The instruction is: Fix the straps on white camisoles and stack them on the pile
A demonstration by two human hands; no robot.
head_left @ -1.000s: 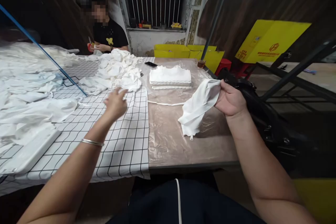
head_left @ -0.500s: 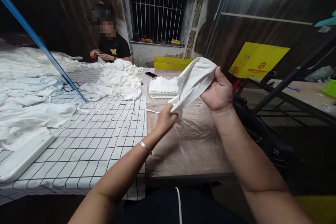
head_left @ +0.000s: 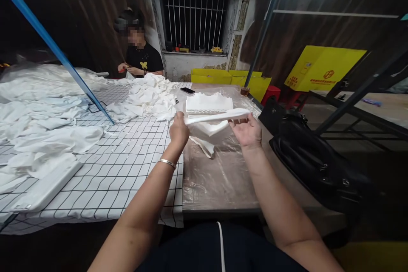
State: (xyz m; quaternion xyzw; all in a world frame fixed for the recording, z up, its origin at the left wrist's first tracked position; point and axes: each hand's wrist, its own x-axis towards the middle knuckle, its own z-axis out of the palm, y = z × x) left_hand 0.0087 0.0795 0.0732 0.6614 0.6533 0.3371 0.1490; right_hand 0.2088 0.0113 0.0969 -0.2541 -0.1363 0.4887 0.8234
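Stretched between my two hands is a white cloth garment piece [head_left: 216,117], its upper edge nearly level and a loose fold drooping below. My left hand [head_left: 179,131] is closed on its left end. At the right end, the fingers and thumb of my right hand [head_left: 247,131] grip the cloth, palm turned up. Just behind it lies a neat stack of folded white garments [head_left: 208,103] with scalloped edges. Part of the white cloth hangs toward the plastic-covered table [head_left: 219,182]; whether it touches the surface I cannot tell.
Loose white garments [head_left: 146,97] heap on the checked tablecloth [head_left: 127,157], near a long white box [head_left: 47,187]. A phone [head_left: 187,90] lies behind the stack. A blue pole [head_left: 57,55] slants at left. A black bag [head_left: 306,157] sits at right. A co-worker [head_left: 143,57] sits at the far side.
The white cloth came down from a raised, slanted hold to a level stretch above the table. My left hand moved left and up; my right hand lowered and shifted left.
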